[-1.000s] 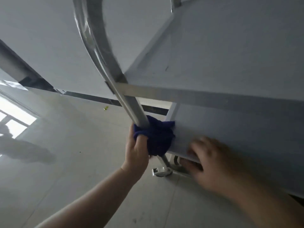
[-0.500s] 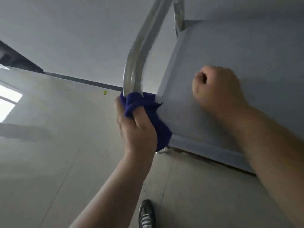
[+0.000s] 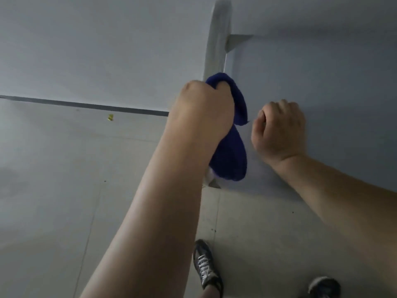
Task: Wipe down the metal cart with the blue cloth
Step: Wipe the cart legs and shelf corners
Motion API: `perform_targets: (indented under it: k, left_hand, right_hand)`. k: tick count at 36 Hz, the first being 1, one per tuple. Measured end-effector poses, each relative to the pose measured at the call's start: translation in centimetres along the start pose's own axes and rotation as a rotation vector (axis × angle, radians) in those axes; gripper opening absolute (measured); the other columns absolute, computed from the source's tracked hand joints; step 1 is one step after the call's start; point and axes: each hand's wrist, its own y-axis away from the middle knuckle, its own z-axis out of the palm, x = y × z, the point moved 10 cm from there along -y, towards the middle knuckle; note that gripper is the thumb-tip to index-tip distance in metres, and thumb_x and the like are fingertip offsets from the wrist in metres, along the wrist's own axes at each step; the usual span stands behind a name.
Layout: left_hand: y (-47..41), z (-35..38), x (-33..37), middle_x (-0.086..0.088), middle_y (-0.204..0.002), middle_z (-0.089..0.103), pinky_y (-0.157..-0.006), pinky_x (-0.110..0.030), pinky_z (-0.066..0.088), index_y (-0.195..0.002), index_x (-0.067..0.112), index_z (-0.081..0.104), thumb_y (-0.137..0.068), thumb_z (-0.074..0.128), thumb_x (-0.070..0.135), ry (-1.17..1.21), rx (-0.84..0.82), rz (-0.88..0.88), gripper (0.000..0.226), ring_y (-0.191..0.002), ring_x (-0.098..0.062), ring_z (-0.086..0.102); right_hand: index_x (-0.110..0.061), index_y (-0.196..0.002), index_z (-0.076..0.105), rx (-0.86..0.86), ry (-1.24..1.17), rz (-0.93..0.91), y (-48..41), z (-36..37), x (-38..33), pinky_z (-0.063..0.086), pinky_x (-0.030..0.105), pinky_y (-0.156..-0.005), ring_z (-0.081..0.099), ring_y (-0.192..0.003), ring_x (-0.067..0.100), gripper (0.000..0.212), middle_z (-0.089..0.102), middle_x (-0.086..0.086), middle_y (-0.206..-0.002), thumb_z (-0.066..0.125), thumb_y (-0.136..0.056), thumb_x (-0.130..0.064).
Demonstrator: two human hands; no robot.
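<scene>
The metal cart's flat top shelf (image 3: 322, 72) fills the upper right, with its shiny handle tube (image 3: 218, 39) rising at the shelf's left corner. My left hand (image 3: 202, 110) grips the blue cloth (image 3: 231, 155) wrapped round the tube at the shelf's left edge; the cloth hangs down below the fist. My right hand (image 3: 279, 130) rests as a curled fist on the shelf just right of the cloth, holding nothing that I can see. The tube under the cloth is hidden.
Pale tiled floor (image 3: 64, 190) spreads to the left, meeting a grey wall (image 3: 96, 50) along a dark baseboard. A small yellow scrap (image 3: 110, 117) lies on the floor. My two dark sneakers (image 3: 205, 269) stand below the cart's edge.
My left hand has slid the cloth up the handle tube from low on the leg to shelf level. My right hand left the lower shelf edge and now sits fisted on the top shelf.
</scene>
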Motion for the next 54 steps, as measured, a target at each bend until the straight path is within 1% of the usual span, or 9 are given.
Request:
perform_targets:
  k: [14,19,22,25,29,35,43,50,54]
  left_hand:
    - [4.3,0.1,-3.6,0.007,-0.079,0.065,-0.067,-0.047,0.062,-0.094,0.032,0.053,-0.082,0.060,0.050,0.264,0.115,0.104,0.022,-0.070,-0.019,0.066]
    - [8.3,4.4,-11.4,0.013,-0.078,0.059,-0.063,-0.026,0.050,-0.096,0.024,0.056,-0.073,0.076,0.000,0.491,0.149,0.009,0.039,-0.067,-0.002,0.054]
    - [7.6,6.0,-13.3,-0.009,-0.076,0.054,-0.061,-0.032,0.047,-0.086,0.022,0.054,-0.074,0.071,0.004,0.553,0.178,-0.073,0.028,-0.068,-0.011,0.047]
    - [7.3,5.3,-12.2,0.003,-0.059,0.045,-0.051,-0.025,0.038,-0.074,0.014,0.050,-0.074,0.070,-0.008,0.516,0.230,-0.069,0.030,-0.056,-0.004,0.037]
    - [6.7,1.9,-8.0,0.005,-0.055,0.048,-0.045,-0.019,0.033,-0.070,0.015,0.049,-0.073,0.065,0.020,0.440,0.234,-0.023,0.017,-0.047,-0.005,0.036]
    - [3.9,0.7,-3.7,-0.004,-0.073,0.061,-0.055,-0.042,0.055,-0.082,0.021,0.049,-0.086,0.065,0.027,0.220,-0.007,-0.146,0.018,-0.057,-0.016,0.058]
    - [-3.5,0.0,2.5,0.007,-0.120,0.061,-0.056,-0.022,0.046,-0.151,0.030,0.040,-0.093,0.064,0.042,0.261,-0.162,-0.159,0.064,-0.087,-0.005,0.062]
    - [0.2,-2.2,1.2,0.025,-0.126,0.062,-0.091,-0.041,0.059,-0.145,0.046,0.040,-0.076,0.061,0.050,0.495,-0.183,-0.070,0.072,-0.111,-0.006,0.065]
    - [1.3,-1.1,-1.4,0.017,-0.109,0.069,-0.079,-0.032,0.061,-0.123,0.041,0.055,-0.082,0.066,0.060,0.303,-0.171,-0.072,0.047,-0.098,-0.003,0.068]
  right_hand:
    - [-0.012,-0.092,0.058,-0.009,0.107,0.160,-3.1,0.5,2.0,0.038,0.050,-0.084,0.055,-0.098,0.041,0.019,0.058,0.019,-0.100,0.047,-0.097,-0.026]
    - [-0.013,-0.089,0.058,-0.014,0.092,0.170,-3.2,0.7,2.1,0.038,0.050,-0.082,0.055,-0.094,0.041,0.014,0.059,0.017,-0.097,0.052,-0.094,-0.024]
    - [-0.013,-0.089,0.058,-0.014,0.079,0.148,-3.3,0.7,2.1,0.037,0.049,-0.080,0.054,-0.092,0.041,0.012,0.058,0.017,-0.095,0.053,-0.094,-0.023]
    - [-0.015,-0.088,0.058,-0.026,0.055,0.149,-3.3,0.8,2.3,0.038,0.049,-0.078,0.053,-0.090,0.040,0.010,0.057,0.016,-0.094,0.055,-0.093,-0.023]
    - [-0.015,-0.087,0.058,-0.006,0.027,0.128,-3.2,0.8,2.3,0.037,0.049,-0.077,0.053,-0.088,0.039,0.008,0.057,0.014,-0.091,0.057,-0.090,-0.022]
    - [-0.015,-0.086,0.057,0.017,0.024,0.141,-3.1,0.5,2.2,0.036,0.048,-0.075,0.052,-0.086,0.039,0.007,0.055,0.014,-0.090,0.057,-0.091,-0.020]
    - [-0.011,-0.086,0.055,-0.055,-0.003,0.153,-3.2,1.0,2.4,0.039,0.048,-0.075,0.052,-0.087,0.039,0.012,0.055,0.015,-0.091,0.052,-0.092,-0.022]
    - [-0.009,-0.085,0.054,-0.034,0.015,0.166,-3.2,0.9,2.5,0.042,0.050,-0.076,0.053,-0.088,0.040,0.015,0.056,0.017,-0.091,0.055,-0.092,-0.022]
    - [-0.009,-0.082,0.052,-0.031,-0.002,0.179,-3.2,0.9,2.5,0.040,0.048,-0.075,0.051,-0.087,0.038,0.015,0.054,0.017,-0.089,0.056,-0.091,-0.021]
